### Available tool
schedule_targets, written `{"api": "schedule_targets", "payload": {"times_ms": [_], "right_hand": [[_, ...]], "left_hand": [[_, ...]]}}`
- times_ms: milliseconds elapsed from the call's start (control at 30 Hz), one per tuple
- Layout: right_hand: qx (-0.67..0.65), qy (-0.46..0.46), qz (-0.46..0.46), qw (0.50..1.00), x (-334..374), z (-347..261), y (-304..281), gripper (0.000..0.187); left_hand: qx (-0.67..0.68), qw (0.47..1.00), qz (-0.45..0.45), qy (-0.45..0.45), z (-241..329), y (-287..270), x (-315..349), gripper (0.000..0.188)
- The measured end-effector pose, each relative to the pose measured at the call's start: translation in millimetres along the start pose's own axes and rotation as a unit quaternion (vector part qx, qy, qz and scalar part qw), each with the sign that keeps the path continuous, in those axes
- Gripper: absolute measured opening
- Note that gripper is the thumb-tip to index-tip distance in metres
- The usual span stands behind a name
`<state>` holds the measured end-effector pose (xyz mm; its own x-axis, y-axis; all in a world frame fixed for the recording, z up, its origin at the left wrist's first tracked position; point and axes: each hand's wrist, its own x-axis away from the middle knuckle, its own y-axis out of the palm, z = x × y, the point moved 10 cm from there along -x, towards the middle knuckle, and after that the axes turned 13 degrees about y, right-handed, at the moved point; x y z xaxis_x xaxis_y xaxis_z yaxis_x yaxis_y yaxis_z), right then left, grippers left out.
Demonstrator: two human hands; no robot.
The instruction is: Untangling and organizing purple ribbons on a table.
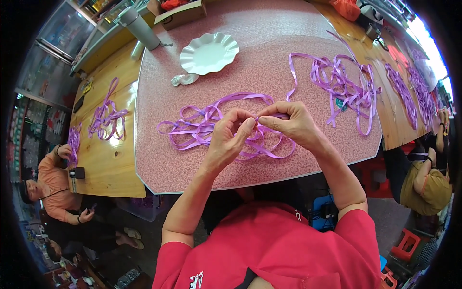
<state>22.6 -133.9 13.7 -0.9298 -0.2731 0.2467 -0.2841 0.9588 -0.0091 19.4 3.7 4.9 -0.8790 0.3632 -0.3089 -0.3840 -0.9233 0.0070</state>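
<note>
Both my hands meet above the pink speckled tabletop, pinching a purple ribbon [247, 95] between thumbs and forefingers. My left hand [231, 136] grips it from the left, and my right hand [294, 124] from the right. Where the fingertips come together there is a small knot or bead, too small to make out. Loops of the ribbon spread over the table under and left of my hands. A second tangled heap of purple ribbon [344, 85] lies to the right, with one strand running toward my right hand.
A white scalloped plate [210, 54] sits farther back beside a crumpled clear wrapper [185, 79]. Behind stand a grey tumbler [139, 30] and a cardboard box [181, 14]. More ribbon [107, 118] lies on the wooden table at left. Other people sit at both sides.
</note>
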Motion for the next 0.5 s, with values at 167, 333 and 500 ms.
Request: {"api": "schedule_targets", "payload": {"times_ms": [167, 333, 500], "right_hand": [[0.025, 0.005, 0.007, 1.000, 3.7, -5.6, 0.2, 0.020], [0.022, 0.017, 0.009, 1.000, 4.7, -5.4, 0.0, 0.018], [0.073, 0.022, 0.022, 0.997, 3.5, -0.4, -0.8, 0.018]], "left_hand": [[0.025, 0.999, 0.018, -0.007, -2.3, -0.4, 0.6, 0.017], [0.038, 0.999, 0.016, -0.004, 1.2, 1.9, 0.9, 0.015], [-0.009, 1.000, 0.018, 0.020, -0.3, 0.3, 1.6, 0.013]]}}
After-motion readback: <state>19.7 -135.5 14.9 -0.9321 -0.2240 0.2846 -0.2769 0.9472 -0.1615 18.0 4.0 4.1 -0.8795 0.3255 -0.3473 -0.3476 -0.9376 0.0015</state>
